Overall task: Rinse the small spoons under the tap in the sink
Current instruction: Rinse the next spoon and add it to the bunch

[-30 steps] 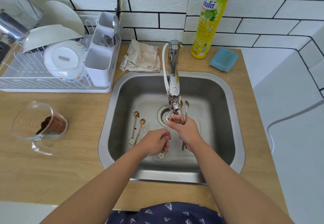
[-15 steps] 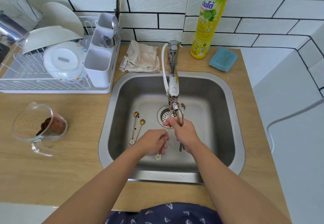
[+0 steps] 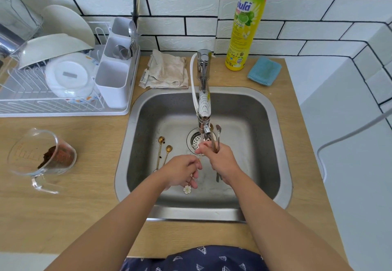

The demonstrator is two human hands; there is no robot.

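Head view: left hand (image 3: 180,172) pinches a flower-ended spoon (image 3: 192,180); right hand (image 3: 220,160) fists silver spoons (image 3: 217,138) under the tap (image 3: 204,109); wet handles could slip toward the drain (image 3: 196,139).

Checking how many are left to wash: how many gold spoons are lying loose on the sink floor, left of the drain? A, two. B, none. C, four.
A: two gold spoons lie side by side on the sink floor left of the drain, apart from both hands.
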